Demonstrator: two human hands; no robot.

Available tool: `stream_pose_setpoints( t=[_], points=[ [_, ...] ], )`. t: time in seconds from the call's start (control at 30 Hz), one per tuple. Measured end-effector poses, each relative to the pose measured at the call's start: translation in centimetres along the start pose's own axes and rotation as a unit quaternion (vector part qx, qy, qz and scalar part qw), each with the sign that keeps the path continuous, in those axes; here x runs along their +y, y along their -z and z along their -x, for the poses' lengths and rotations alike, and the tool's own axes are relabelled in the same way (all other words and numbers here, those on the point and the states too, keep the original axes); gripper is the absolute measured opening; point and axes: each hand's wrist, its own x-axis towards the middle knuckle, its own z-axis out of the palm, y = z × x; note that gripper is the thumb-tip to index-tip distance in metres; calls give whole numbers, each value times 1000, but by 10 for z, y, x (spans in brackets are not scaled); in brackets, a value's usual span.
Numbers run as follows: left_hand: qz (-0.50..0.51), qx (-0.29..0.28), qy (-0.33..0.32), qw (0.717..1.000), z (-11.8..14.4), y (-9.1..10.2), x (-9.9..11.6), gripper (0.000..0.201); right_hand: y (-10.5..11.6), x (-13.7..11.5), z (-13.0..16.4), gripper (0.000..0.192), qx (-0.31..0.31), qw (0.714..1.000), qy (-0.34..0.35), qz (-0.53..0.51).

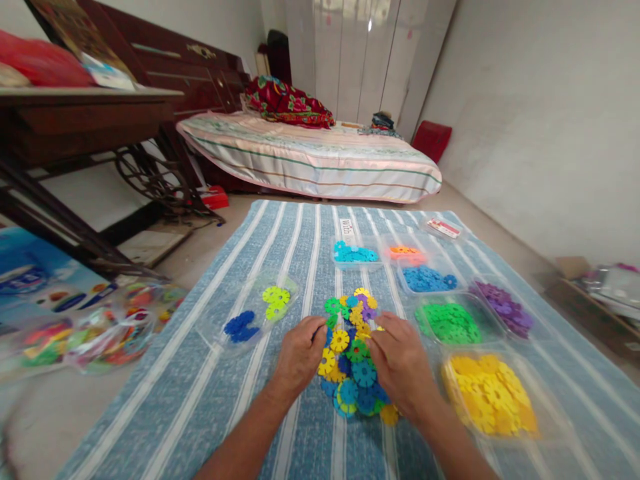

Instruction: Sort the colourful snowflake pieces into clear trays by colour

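Head view: both hands rest on a mixed heap of snowflake discs point(353, 353) in the middle of a blue striped cloth point(210, 373). The left hand point(299, 357) lies palm down on the heap's left edge, fingers curled over a yellow disc; whether it pinches anything I cannot tell. The right hand point(400, 363) covers the heap's right side, fingers bent onto the discs, its grip hidden too.

Clear trays stand around the heap: yellow discs point(493, 393) just beside the right wrist, green discs point(450, 323), purple discs point(503, 310), blue discs point(427, 279), an orange tray point(406, 253) and a teal tray point(354, 253) farther off. A tray point(255, 313) to the left holds dark blue and lime pieces together.

The likely slip, as I judge it: the right forearm sits so near the yellow tray that a sweep could tip or nudge it. The discs interlock, so lifting one may drag neighbours along and drop a wrong colour into a tray. Loose ones could also roll off the cloth towards the plastic bag of toys point(100, 333)
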Motion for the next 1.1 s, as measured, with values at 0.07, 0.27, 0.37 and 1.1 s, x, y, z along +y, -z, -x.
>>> stream_pose_setpoints(
  t=[0.07,0.27,0.37,1.1],
  points=[
    [1,-3,10,1000,0,0,0,23,29,16,12,16,39,999,3,31],
    [-6,-9,37,999,-1,1,1,26,97,72,59,35,35,975,-57,214],
    [-3,-11,53,999,-2,2,3,26,94,70,66,36,15,975,-76,208],
    [49,-8,110,993,-3,4,5,24,-47,-18,-26,22,-195,978,-36,66]
  ],
)
